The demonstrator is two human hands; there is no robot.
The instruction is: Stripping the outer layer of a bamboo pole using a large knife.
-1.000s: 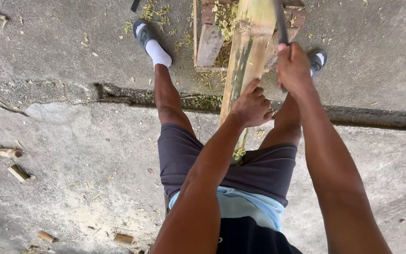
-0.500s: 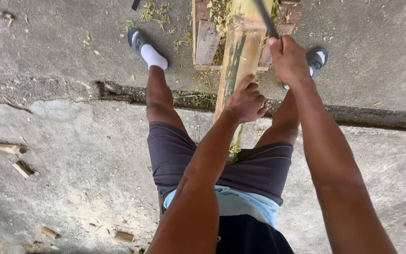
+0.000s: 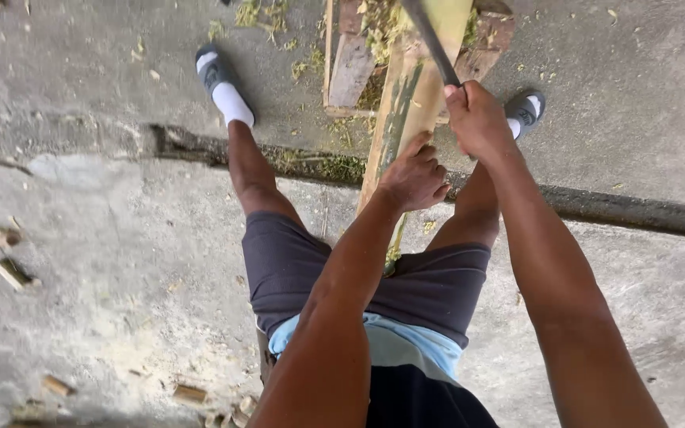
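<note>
We hold a long pale split bamboo pole (image 3: pixel 406 119) between our knees. Our left hand (image 3: pixel 415 176) is wrapped tight around the pole, with the fingers curled shut on it. Our right hand (image 3: pixel 479 120) is closed in a fist around the dark handle of a long dark blade (image 3: pixel 431 41), just beside and a bit above the left hand. The blade lies against the pole past our right hand, so we think we are scraping or cutting the green skin off it. The next stroke calls for a firm left hand and a blade that stays well clear of its fingers. The far end of the pole rests near a small wooden block frame (image 3: pixel 350 67) beyond our hands. The top of the blade is cut off by the edge of the view, so we cannot see its tip. The lower end of the pole hides behind our left arm and dark grey shorts (image 3: pixel 287 261). Small wood chips (image 3: pixel 190 393) lie on the grey concrete floor (image 3: pixel 120 261), down to the left of our hands.
</note>
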